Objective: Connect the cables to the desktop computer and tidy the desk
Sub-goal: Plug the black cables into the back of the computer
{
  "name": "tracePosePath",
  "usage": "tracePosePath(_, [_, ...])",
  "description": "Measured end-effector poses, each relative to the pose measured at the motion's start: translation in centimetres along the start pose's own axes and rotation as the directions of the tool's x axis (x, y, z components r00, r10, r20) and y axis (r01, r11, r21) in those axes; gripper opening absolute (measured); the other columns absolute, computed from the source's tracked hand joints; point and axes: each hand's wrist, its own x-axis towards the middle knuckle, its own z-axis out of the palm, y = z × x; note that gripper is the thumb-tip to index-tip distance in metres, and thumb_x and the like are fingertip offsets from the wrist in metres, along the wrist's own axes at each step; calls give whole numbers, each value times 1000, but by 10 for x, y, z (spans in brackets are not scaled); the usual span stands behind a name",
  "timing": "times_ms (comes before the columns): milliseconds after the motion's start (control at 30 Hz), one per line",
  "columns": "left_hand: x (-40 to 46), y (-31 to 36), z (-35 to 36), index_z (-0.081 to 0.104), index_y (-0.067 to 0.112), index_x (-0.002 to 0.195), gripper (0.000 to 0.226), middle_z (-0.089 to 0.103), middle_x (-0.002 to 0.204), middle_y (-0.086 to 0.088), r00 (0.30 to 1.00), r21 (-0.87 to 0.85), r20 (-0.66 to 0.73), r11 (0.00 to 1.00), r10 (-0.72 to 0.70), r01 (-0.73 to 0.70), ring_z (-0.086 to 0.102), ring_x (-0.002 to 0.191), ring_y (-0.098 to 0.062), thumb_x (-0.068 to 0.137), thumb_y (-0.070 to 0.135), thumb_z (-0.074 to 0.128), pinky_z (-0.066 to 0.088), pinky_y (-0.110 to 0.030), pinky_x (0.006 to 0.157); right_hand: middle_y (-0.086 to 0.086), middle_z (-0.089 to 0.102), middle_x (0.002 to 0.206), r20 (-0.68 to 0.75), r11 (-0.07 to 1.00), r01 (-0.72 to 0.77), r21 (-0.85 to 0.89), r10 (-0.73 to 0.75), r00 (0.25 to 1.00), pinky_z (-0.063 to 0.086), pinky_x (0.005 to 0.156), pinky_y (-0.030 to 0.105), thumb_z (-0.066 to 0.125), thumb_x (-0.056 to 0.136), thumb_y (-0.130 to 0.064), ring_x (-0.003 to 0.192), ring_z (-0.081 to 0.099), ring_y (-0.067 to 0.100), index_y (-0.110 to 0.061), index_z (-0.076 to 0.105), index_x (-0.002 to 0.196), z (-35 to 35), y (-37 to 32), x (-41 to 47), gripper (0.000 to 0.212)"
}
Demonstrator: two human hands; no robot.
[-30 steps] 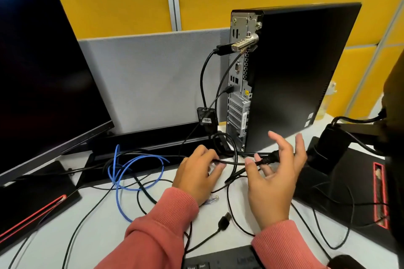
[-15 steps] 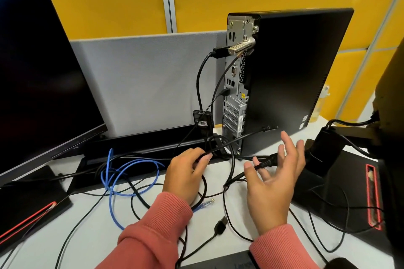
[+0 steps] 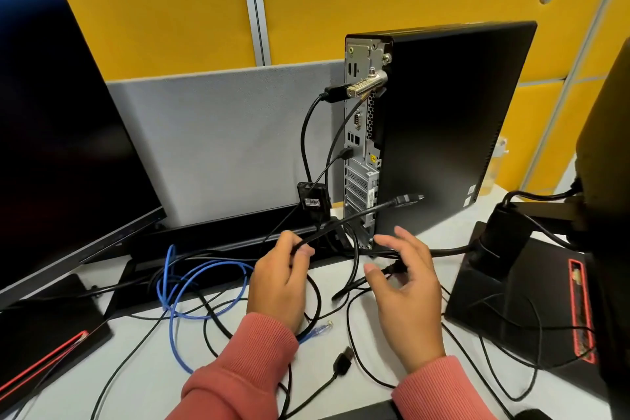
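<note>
**Two hands among loose cables behind the tower**

Two hands work at the white table (image 3: 392,361). The left hand (image 3: 281,283) has its grip curled round a black cable (image 3: 347,220), whose plug (image 3: 407,198) hangs raised beside the rear panel of the upright desktop computer (image 3: 443,126). The right hand (image 3: 407,297) is spread, fingers relaxed, over another black plug (image 3: 395,268). A blue cable (image 3: 201,280) lies coiled left of the hands.

Computer tower (image 3: 443,133) stands behind cable tangle (image 3: 211,286); monitor (image 3: 61,133) at left.
</note>
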Motion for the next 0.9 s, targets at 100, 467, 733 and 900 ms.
tracePosePath(100, [1,-1,-5,60,27,89,20,68,83,-6,992,-112,-126,994,-26,11,62,79,-23,105,31,48,51,-48,73,-25,42,143,11,990,-31,-136,33,999,28,109,33,74,88,-18,137,29,1,-45,65,112,0,-6,-1,38])
tracePosePath(467, [10,-9,-13,72,25,123,30,67,113,18,976,53,-45,977,211,-209,63,109,0,102,9,57,47,-15,97,-13,64,125,88,971,-5,238,-16,996,51,84,26,70,90,-44,101,66,12,-43,37,148,-3,-67,-1,67])
tracePosePath(733, [5,-8,-15,68,33,130,31,53,105,22,944,191,108,926,311,-327,58,88,-5,101,23,60,54,-29,79,9,76,106,-23,714,-285,640,388,921,48,68,28,59,100,-15,74,63,13,-35,40,144,-3,-77,23,52])
tracePosePath(900, [13,-6,-22,62,37,134,48,47,132,9,935,290,-212,932,286,-219,44,112,-12,87,26,67,36,-35,95,13,74,89,-50,703,-261,661,389,920,51,68,25,62,98,-8,75,62,17,-28,48,132,7,-75,21,42])
